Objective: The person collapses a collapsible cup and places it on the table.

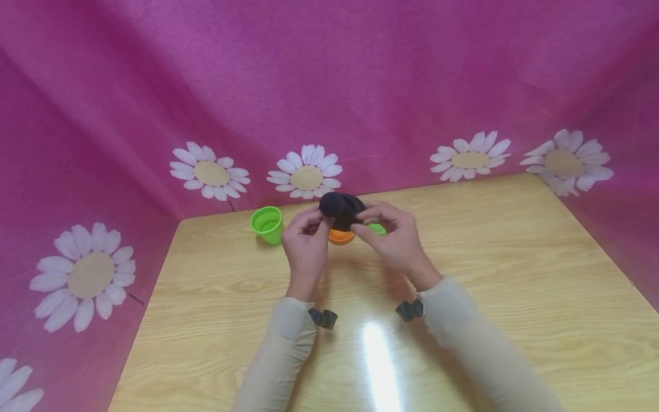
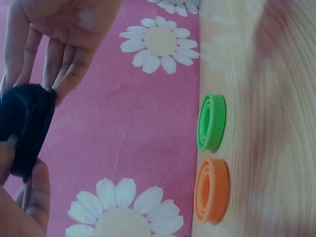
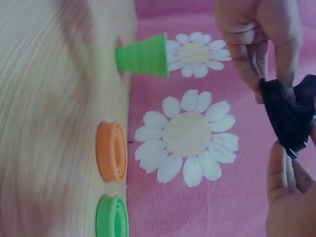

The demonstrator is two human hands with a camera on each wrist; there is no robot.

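Note:
A black collapsible cup (image 1: 346, 213), partly folded and tilted, is held up off the table between both hands. My left hand (image 1: 307, 246) pinches its left side with thumb and fingers. From the right, my right hand (image 1: 393, 234) grips the rim between thumb and fingertips. In the left wrist view the black cup (image 2: 30, 126) shows its broad rim, with fingers at both ends. Beneath the hands lie a flattened orange collapsible cup (image 2: 212, 191) and a flattened green one (image 2: 212, 122), side by side on the table.
An extended green cup (image 1: 268, 225) stands upright near the table's back edge, left of the hands. The wooden table (image 1: 216, 320) meets a pink curtain (image 1: 360, 86) with white flowers at the back and sides. Each sleeve has a dark wrist device (image 1: 323, 318).

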